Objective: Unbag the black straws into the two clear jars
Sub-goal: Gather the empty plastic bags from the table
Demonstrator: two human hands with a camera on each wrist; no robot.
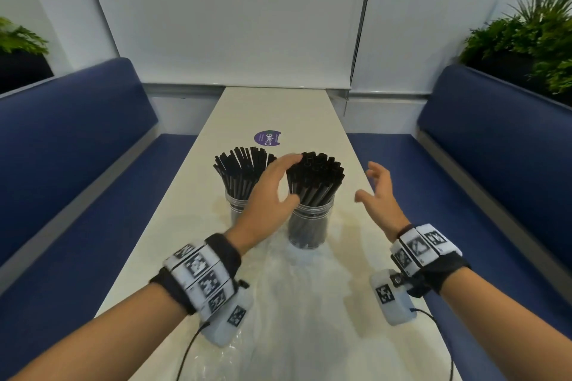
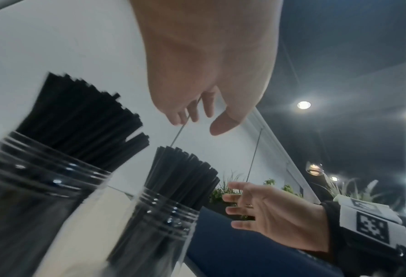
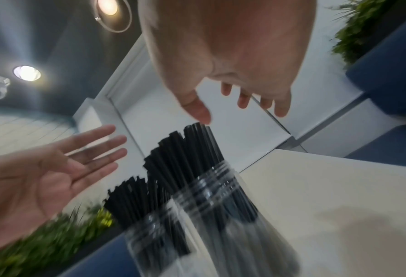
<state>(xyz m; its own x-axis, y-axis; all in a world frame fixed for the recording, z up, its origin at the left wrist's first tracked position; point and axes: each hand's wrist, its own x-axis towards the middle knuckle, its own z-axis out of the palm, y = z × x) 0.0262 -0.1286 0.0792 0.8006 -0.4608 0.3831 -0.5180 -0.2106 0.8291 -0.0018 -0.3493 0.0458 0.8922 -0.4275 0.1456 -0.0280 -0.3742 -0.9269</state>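
Two clear jars stand side by side mid-table, each packed with upright black straws. The left jar [image 1: 238, 209] [image 2: 38, 189] [image 3: 154, 236] holds a fanned bundle [image 1: 243, 170]. The right jar [image 1: 309, 226] [image 2: 159, 217] [image 3: 235, 215] holds a tighter bundle [image 1: 315, 176]. My left hand [image 1: 278, 179] [image 2: 197, 116] is open between the jars, its fingers straight beside the right bundle's top; whether they touch it I cannot tell. My right hand [image 1: 376, 189] [image 3: 235, 105] is open and holds nothing, a little way right of the right jar. A crumpled clear plastic bag [image 1: 288, 303] lies flat in front of the jars.
The narrow cream table [image 1: 272, 108] runs away from me to a white wall, with a purple sticker [image 1: 266, 138] behind the jars. Blue benches [image 1: 77, 148] [image 1: 495, 148] flank both long edges. Potted plants [image 1: 532, 34] stand behind the benches.
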